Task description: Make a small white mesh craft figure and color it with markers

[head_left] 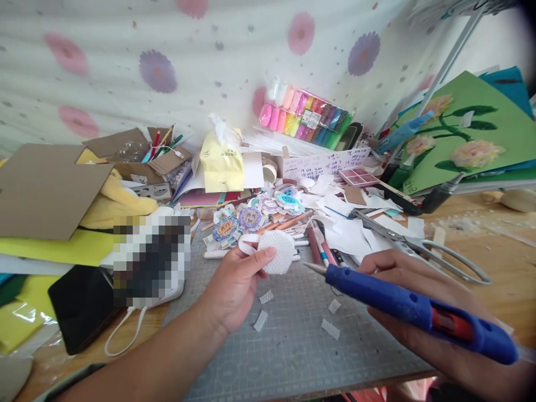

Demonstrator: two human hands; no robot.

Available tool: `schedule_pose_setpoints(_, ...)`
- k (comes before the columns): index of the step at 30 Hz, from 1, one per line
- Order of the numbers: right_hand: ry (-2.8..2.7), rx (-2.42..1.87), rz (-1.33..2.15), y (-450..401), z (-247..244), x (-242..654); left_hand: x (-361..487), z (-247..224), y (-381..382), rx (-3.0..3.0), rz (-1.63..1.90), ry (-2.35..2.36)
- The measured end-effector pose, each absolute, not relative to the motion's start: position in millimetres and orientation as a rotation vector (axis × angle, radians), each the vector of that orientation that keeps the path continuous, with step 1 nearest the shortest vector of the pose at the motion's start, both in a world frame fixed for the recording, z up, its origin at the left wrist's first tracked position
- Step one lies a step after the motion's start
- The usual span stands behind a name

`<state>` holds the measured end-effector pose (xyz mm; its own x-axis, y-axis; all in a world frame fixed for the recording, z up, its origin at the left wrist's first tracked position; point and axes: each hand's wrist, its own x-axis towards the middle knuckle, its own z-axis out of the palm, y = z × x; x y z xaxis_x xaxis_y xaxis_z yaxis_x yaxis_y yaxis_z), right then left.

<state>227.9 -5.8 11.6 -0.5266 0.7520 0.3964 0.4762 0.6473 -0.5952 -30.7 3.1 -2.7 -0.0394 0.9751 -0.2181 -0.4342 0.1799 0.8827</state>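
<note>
Blue glue pen sits gripped in the right hand; the left hand pinches a bumpy white patch. Hold it still, metal tip close.

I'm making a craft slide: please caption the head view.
Left hand holding a white textured disc, right hand a blue glue gun, over a gray cutting mat.

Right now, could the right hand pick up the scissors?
Probably not without freeing itself first: the right hand is wrapped around the glue gun. The scissors lie just beyond it, though, their handle mostly uncovered.
</note>
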Motion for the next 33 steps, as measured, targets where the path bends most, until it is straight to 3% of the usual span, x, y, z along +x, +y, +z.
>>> schedule_pose_setpoints(16,-2.183,-0.898,0.770,-6,11,199,-22,-1,-6,0.348,1.250,0.952)
schedule_pose_setpoints(33,-2.314,-0.885,0.605,-5,12,200,-20,3,-7,0.309,1.269,0.974)
